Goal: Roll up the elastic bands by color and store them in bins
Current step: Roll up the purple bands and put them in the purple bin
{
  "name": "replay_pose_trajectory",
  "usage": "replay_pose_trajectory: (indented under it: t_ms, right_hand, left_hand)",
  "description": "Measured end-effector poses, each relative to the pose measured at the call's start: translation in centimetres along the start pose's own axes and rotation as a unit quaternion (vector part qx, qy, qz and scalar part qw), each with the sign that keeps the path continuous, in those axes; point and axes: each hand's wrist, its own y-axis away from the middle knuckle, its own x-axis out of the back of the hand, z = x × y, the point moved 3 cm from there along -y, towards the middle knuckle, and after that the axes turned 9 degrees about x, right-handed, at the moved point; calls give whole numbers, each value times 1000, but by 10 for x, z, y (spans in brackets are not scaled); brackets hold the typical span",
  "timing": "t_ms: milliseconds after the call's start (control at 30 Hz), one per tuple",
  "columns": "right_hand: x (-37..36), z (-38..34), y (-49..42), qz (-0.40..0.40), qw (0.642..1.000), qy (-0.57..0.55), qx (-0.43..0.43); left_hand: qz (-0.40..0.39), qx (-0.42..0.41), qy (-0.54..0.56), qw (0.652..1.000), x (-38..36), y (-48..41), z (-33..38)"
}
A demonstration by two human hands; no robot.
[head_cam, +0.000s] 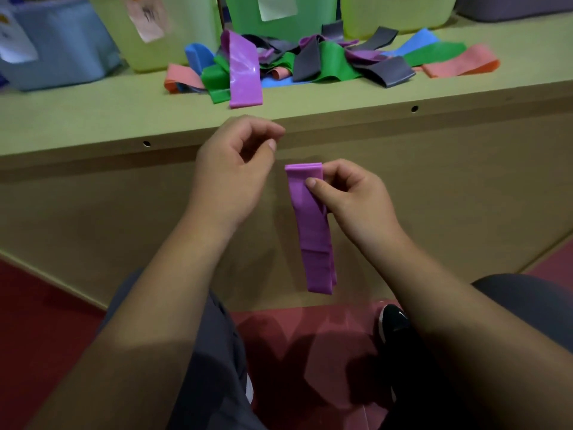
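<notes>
Dim room, pale wooden shelf [93, 119] with plain front panel [124, 218] over dark red floor [37, 311]

Dim, soft and blurry throughout, edges bowed by the wide lens, arm shadows on the red floor [297, 342].

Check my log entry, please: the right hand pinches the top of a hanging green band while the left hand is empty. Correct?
Not quite. The head view shows the band is purple, not green. The right hand does pinch its top, and the left hand is empty.
</notes>
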Motion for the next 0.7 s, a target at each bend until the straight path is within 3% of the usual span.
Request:
replay_pose_trajectory:
  t_ms: [100,200,367,700]
  right_hand:
    - [0,-6,-5,7,1000,-5,16]
    - [0,-8,-8,15,1000,-4,20]
    - [0,-7,-19,45,998,-21,24]
    - [-11,-6,-23,22,999,-29,29]
  left_hand:
    - [56,-42,-69,995,8,-19,10]
    - [88,-76,-247,962,15,-46,11]
    - [0,9,-368,930,2,-69,-4]
    - [56,-56,-231,970,19,-53,-10]
